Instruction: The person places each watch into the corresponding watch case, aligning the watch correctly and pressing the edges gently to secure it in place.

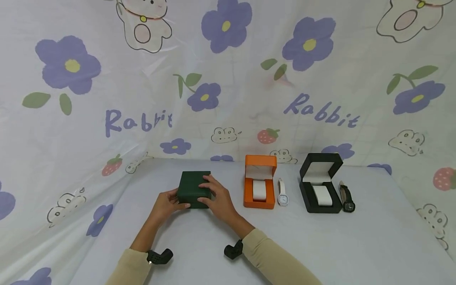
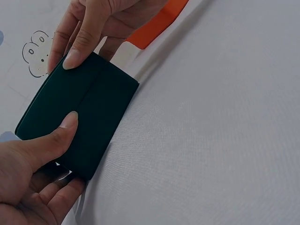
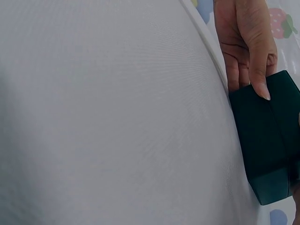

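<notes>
A dark green box [image 1: 194, 185] stands with its lid down on the white table, left of the other boxes. My left hand [image 1: 166, 204] grips its left side, thumb on the front face and fingers around the side. At the right side my right hand [image 1: 219, 200] holds it, thumb at the front and fingers over the top edge. In the left wrist view a seam between lid and base runs across the box [image 2: 89, 112], with the left thumb [image 2: 68, 124] near it. The right wrist view shows the box [image 3: 262, 136] partly cut off at the frame edge.
Right of the green box is an open orange watch box [image 1: 248, 200] with a white cushion, a white watch [image 1: 283, 197] beside it. Farther right stand an open black watch box [image 1: 310, 204] and a black watch [image 1: 347, 202]. A patterned curtain [image 1: 242, 79] hangs behind the table.
</notes>
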`<state>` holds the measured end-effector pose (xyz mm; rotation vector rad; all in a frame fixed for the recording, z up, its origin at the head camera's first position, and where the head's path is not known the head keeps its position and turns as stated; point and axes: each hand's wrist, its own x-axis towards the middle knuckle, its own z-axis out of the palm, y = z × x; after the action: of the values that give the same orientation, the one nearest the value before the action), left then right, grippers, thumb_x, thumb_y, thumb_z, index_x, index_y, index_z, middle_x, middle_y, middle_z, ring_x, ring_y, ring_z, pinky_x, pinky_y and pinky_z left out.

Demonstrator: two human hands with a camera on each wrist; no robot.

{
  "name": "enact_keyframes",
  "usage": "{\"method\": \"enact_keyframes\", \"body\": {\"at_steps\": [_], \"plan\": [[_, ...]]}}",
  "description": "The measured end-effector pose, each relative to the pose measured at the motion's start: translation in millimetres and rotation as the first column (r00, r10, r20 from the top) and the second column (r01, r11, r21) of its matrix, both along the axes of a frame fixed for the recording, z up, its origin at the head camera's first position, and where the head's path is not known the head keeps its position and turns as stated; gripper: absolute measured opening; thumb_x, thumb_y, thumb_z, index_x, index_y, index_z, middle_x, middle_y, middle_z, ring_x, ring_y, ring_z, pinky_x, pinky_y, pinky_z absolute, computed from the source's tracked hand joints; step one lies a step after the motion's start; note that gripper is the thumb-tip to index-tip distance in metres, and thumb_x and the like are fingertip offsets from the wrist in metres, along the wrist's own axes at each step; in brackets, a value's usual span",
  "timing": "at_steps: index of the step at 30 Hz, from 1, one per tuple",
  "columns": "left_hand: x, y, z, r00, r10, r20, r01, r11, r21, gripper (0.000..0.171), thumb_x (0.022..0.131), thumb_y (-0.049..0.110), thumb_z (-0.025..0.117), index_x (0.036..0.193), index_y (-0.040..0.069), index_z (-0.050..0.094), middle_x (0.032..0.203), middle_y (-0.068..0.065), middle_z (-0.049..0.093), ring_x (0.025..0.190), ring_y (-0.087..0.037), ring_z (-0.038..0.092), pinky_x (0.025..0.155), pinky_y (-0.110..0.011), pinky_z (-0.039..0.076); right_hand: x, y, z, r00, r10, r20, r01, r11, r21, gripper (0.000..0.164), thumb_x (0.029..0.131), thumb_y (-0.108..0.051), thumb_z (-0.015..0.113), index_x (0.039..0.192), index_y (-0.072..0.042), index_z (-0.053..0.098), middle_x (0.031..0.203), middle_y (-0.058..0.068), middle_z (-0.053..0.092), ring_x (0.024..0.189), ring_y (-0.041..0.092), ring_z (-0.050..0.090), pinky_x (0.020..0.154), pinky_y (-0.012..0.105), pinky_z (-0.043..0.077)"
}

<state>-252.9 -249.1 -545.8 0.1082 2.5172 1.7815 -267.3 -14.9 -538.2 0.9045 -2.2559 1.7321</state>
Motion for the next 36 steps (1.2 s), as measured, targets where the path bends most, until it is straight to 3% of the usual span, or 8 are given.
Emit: {"method": "enact_keyframes", "body": {"at_steps": [7, 15, 19, 25, 31, 36], "plan": [[10.9, 5, 21.8, 1.000, -0.030, 0.001, 0.030, 1.000, 0.005, 0.072, 0.083, 0.001, 0.083, 0.145, -0.009, 0.049, 0.142, -0.027, 0.054, 0.131, -0.039, 0.053, 0.099, -0.031, 0.053, 1.0, -1, -1.3, 1.000, -0.006, -0.010, 0.006, 1.000, 0.001, 0.039, 0.087, -0.003, 0.078, 0.125, 0.000, 0.067, 0.155, 0.018, 0.043, 0.151, 0.037, 0.025, 0.112, 0.040, 0.041], [-0.4, -3, -2.1, 1.000, -0.015, -0.012, 0.015, 0.999, -0.035, 0.081, 0.082, 0.011, 0.086, 0.149, -0.004, 0.045, 0.146, -0.023, 0.051, 0.133, -0.035, 0.052, 0.105, -0.038, 0.048, 0.8, 2, -0.4, 1.000, 0.008, -0.020, -0.007, 1.000, 0.025, 0.043, 0.089, -0.003, 0.077, 0.130, -0.003, 0.066, 0.158, 0.016, 0.041, 0.152, 0.035, 0.024, 0.111, 0.041, 0.042], [-0.3, -5, -3.7, 0.998, -0.041, -0.038, 0.039, 0.998, -0.047, 0.093, 0.081, 0.020, 0.088, 0.156, 0.002, 0.036, 0.153, -0.021, 0.044, 0.136, -0.035, 0.050, 0.108, -0.041, 0.046, 0.8, 7, 5.8, 1.000, 0.018, -0.016, -0.016, 0.993, 0.117, 0.041, 0.093, -0.009, 0.075, 0.132, -0.004, 0.065, 0.159, 0.014, 0.041, 0.152, 0.034, 0.025, 0.116, 0.043, 0.037], [4.6, -5, 7.3, 0.997, -0.044, -0.071, 0.035, 0.992, -0.121, 0.096, 0.084, 0.032, 0.085, 0.160, 0.009, 0.031, 0.154, -0.022, 0.043, 0.138, -0.039, 0.047, 0.111, -0.050, 0.043, 0.3, 18, 18.8, 0.999, 0.050, 0.005, -0.050, 0.969, 0.242, 0.042, 0.097, -0.019, 0.071, 0.136, -0.007, 0.063, 0.159, 0.012, 0.040, 0.152, 0.032, 0.024, 0.123, 0.049, 0.025], [7.0, -5, 20.0, 0.990, -0.065, -0.122, 0.046, 0.987, -0.152, 0.093, 0.088, 0.035, 0.082, 0.160, 0.009, 0.030, 0.155, -0.022, 0.043, 0.141, -0.042, 0.042, 0.108, -0.060, 0.043, 2.0, 30, 35.7, 0.998, 0.058, 0.034, -0.065, 0.963, 0.262, 0.041, 0.099, -0.022, 0.068, 0.138, -0.008, 0.062, 0.158, 0.013, 0.041, 0.152, 0.029, 0.027, 0.122, 0.050, 0.026], [9.5, 0, 32.5, 0.984, -0.065, -0.164, 0.031, 0.980, -0.198, 0.089, 0.089, 0.036, 0.080, 0.159, 0.009, 0.032, 0.158, -0.019, 0.038, 0.146, -0.041, 0.035, 0.108, -0.063, 0.041, 7.0, 41, 48.8, 0.998, 0.040, 0.045, -0.051, 0.961, 0.273, 0.040, 0.100, -0.024, 0.067, 0.137, -0.011, 0.063, 0.158, 0.006, 0.043, 0.150, 0.023, 0.032, 0.121, 0.049, 0.030]]}}
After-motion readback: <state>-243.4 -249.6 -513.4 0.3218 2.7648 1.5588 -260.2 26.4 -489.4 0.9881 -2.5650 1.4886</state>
